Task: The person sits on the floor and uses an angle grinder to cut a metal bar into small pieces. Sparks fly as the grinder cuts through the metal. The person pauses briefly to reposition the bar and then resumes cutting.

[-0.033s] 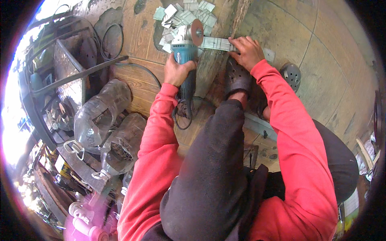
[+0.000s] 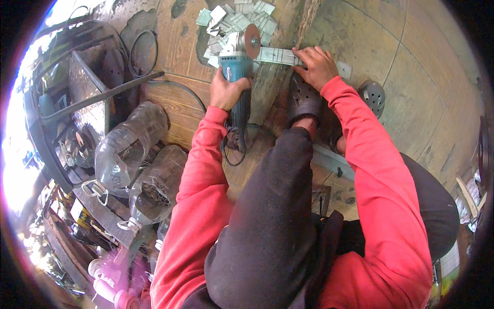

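My left hand (image 2: 227, 91) is wrapped round the teal body of an angle grinder (image 2: 235, 67). The grinder's reddish-brown disc (image 2: 252, 42) stands upright at the left end of a pale flat strip (image 2: 278, 56) with dark cross marks; whether they touch I cannot tell. My right hand (image 2: 316, 68) grips the strip's other end, thumb and fingers closed on it. Under the strip runs a worn wooden beam (image 2: 271, 85). Just beyond the grinder lies a heap of small pale rectangular pieces (image 2: 237, 21).
A dark clog (image 2: 303, 103) on my foot is close below the strip; another clog (image 2: 372, 98) is to the right. The grinder's cord (image 2: 188, 90) loops leftward. At left are cut plastic bottles (image 2: 128, 144) holding small parts, and a metal frame (image 2: 98, 95).
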Available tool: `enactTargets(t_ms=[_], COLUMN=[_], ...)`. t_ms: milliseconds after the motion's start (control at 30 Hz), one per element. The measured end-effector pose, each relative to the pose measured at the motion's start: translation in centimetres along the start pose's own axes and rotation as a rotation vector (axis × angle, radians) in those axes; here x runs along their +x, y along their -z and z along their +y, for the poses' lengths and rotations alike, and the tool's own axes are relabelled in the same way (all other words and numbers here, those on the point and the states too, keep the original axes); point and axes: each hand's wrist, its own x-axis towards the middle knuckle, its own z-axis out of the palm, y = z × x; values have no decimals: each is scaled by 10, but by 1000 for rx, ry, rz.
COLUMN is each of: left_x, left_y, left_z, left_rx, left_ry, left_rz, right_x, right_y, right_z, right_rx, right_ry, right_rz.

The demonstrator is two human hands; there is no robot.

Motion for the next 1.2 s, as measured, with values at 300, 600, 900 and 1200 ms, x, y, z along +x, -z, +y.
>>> enactTargets(t_ms=[300, 600, 900, 1200], left_x=[-1, -3, 2, -3], left_y=[-1, 1, 2, 1], left_z=[11, 20, 13, 29], left_rx=[162, 131, 161, 193], left_ry=[-72, 20, 13, 29], left_rz=[59, 23, 14, 36], right_x=[0, 0, 0, 0], right_y=[1, 0, -1, -2], right_z=[-2, -1, 0, 3], right_rx=[11, 1, 6, 18], right_ry=[3, 2, 0, 0], right_rz=[13, -2, 6, -13])
